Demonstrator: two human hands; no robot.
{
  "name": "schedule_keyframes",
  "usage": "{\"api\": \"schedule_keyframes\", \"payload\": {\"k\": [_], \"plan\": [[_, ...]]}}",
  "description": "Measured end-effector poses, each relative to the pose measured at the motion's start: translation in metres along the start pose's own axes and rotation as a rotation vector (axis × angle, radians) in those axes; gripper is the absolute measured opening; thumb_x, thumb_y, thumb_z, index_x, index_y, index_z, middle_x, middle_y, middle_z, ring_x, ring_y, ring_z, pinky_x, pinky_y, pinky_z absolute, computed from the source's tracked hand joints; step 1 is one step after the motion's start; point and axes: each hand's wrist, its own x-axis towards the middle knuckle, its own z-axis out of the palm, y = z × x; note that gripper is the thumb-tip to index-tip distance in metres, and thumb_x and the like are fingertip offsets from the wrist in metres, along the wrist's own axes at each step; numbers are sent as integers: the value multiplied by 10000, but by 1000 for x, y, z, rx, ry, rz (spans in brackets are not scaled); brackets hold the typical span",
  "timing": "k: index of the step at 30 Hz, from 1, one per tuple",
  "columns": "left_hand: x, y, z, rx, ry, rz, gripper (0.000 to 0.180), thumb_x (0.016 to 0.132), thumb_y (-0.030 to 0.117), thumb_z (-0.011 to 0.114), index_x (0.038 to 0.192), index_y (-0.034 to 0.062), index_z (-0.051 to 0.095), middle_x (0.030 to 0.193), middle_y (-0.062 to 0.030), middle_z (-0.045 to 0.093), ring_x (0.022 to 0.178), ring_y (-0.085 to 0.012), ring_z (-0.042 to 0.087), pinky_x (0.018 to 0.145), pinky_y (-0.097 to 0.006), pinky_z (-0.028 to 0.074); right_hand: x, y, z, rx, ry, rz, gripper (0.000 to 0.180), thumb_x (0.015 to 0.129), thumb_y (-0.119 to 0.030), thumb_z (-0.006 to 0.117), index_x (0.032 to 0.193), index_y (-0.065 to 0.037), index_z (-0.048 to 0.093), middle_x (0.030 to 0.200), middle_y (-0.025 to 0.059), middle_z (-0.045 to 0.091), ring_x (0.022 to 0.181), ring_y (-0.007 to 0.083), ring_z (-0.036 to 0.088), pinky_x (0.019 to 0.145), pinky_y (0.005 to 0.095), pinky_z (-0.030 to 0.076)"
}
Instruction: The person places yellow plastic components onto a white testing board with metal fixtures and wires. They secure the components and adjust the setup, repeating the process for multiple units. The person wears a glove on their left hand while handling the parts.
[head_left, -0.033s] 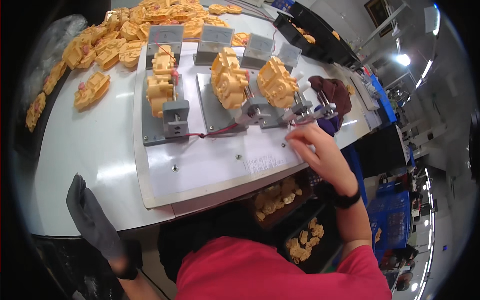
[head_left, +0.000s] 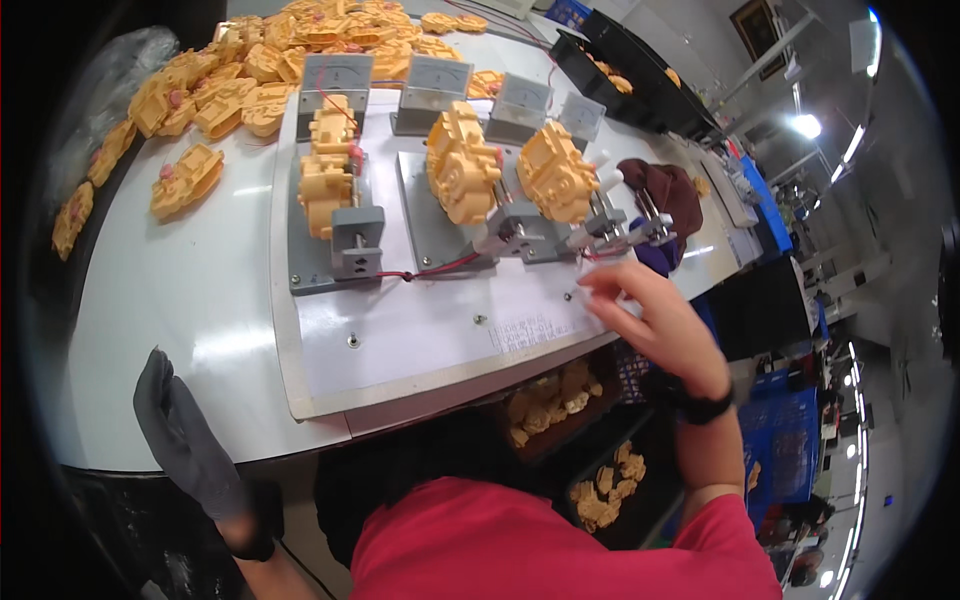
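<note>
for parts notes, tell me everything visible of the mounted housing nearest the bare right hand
The yellow-orange housing looks like moulded plastic, blocky, ridged, with rounded raised details. It stands tilted over a grey fixture, third from the left, with metal clamp parts at its right. The right hand isn't touching it.

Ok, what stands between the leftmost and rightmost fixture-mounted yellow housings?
In the head view, a third yellow housing, mounted on its own gray fixture.

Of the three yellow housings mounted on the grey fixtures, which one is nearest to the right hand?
The rightmost housing; the middle housing and the leftmost housing both sit farther from the bare right hand.
</note>
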Motion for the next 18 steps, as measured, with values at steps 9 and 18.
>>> {"api": "schedule_keyframes", "payload": {"k": [9,18], "plan": [[1,2,0,-10,-6,5,327,998,25,487,1315,-13,559,1300,-121,602,1205,-225,563,1045,-356,433,100,-27,-73,-124,32,-3,488,923,-329,701,1296,-58,541,1003,101,671,851,154,630,758,292,507],[2,3,0,101,-1,70,320,975,32,520,1286,3,590,1256,-113,626,1164,-228,585,1007,-361,445,135,-47,-65,-274,-422,129,374,912,-314,705,1195,-94,596,779,13,599,723,94,533,631,264,402]]}}
